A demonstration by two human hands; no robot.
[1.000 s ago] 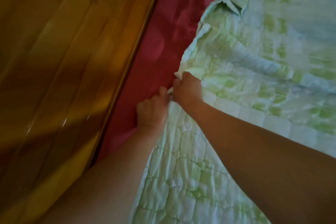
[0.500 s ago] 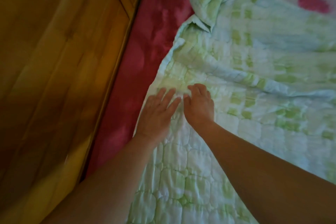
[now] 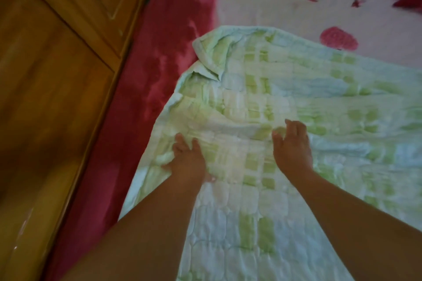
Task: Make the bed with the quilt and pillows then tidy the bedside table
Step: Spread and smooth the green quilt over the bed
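Quilt (image 3: 342, 121), green and white, lies spread over the red and white sheet (image 3: 141, 121) and runs from the near edge out to the right. Its left edge sits just beside the wood panel (image 3: 57, 98), with a strip of sheet showing between them. The far left corner (image 3: 205, 52) is folded back on itself, and a raised crease (image 3: 228, 121) crosses the cloth just beyond the hands.

The left hand (image 3: 187, 159) rests palm down near the left edge, fingers (image 3: 179, 141) spread and pressing the cloth, gripping nothing. The right hand (image 3: 291, 146) lies well apart to the right, its fingers loosely curved with the tips on the crease. It appears to touch rather than pinch, though blur leaves that a little unsure.

The quilt looks light, soft and padded, with no stiffness. It should slide easily over the sheet and wrinkle where pushed, so flat palms suit smoothing it. To move it, the stitched border is probably the best hold, chiefly the folded corner, pinched and drawn far and left. A pull on one spot alone would likely drag new creases across it.
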